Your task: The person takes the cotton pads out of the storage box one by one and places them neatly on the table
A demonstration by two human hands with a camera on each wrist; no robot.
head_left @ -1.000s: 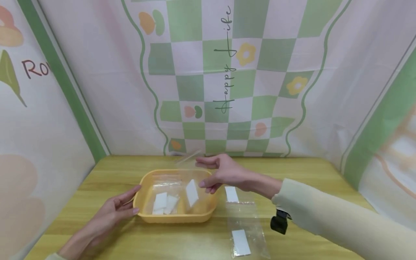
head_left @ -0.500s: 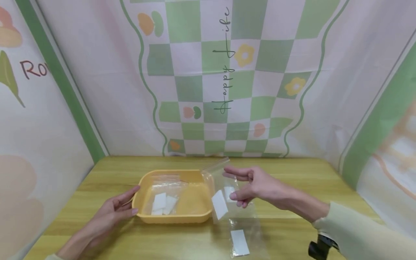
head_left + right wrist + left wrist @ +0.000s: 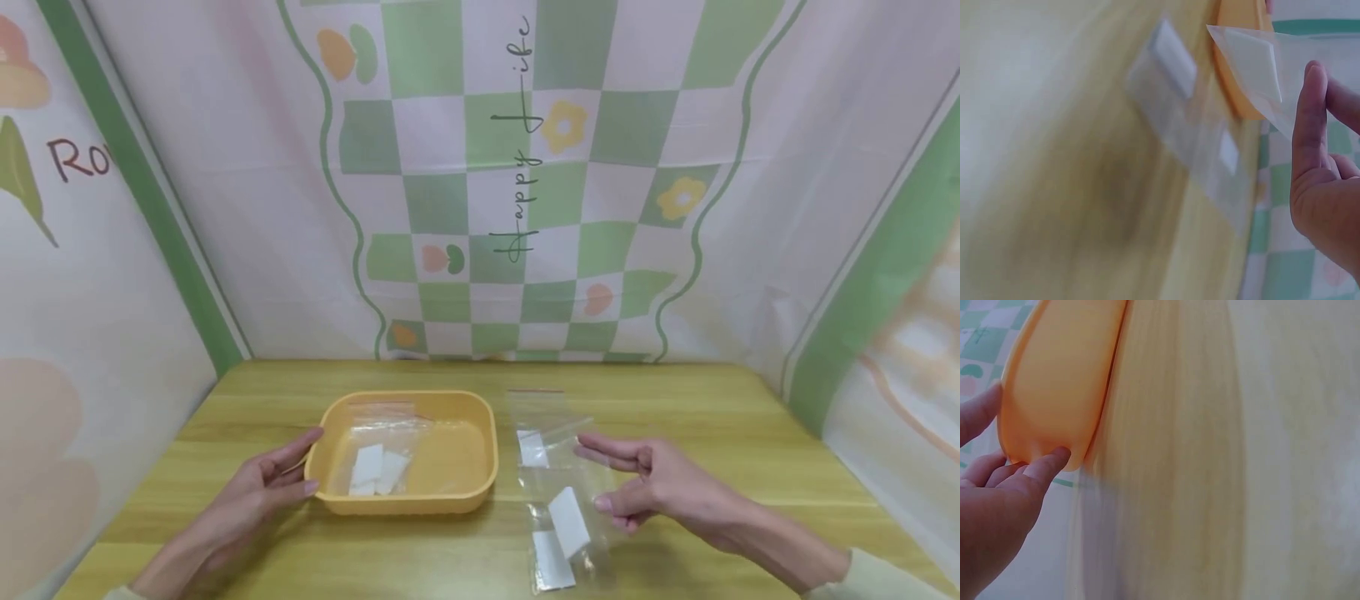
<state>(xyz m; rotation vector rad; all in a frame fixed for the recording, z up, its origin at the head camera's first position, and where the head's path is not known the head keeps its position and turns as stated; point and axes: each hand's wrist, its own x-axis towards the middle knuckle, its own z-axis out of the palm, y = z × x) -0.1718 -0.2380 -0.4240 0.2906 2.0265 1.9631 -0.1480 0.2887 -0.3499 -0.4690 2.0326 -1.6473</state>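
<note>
A yellow plastic tray (image 3: 450, 504) stands on the table with zip-lock bags (image 3: 381, 433) inside, which have white cards (image 3: 367, 468) in them. My left hand (image 3: 258, 492) grips the tray's left end; in the left wrist view its fingers and thumb touch the outer wall. To the right of the tray, my right hand (image 3: 667, 492) pinches a clear zip-lock bag (image 3: 1285, 81) with a white card (image 3: 568, 522) in it. This bag hangs tilted over two bags lying on the table, one with a card (image 3: 553, 562) nearer me, the other with a card (image 3: 533, 448) farther back.
The wood-grain table (image 3: 405, 558) ends at the back against a green-and-white checked cloth (image 3: 510, 300). Printed cloth (image 3: 112, 333) also hangs along the left side, and more of it on the right.
My right hand has carried its bag out from above the tray, rightward and toward me, over the bags on the table. The left hand has stayed at the tray's left end.
</note>
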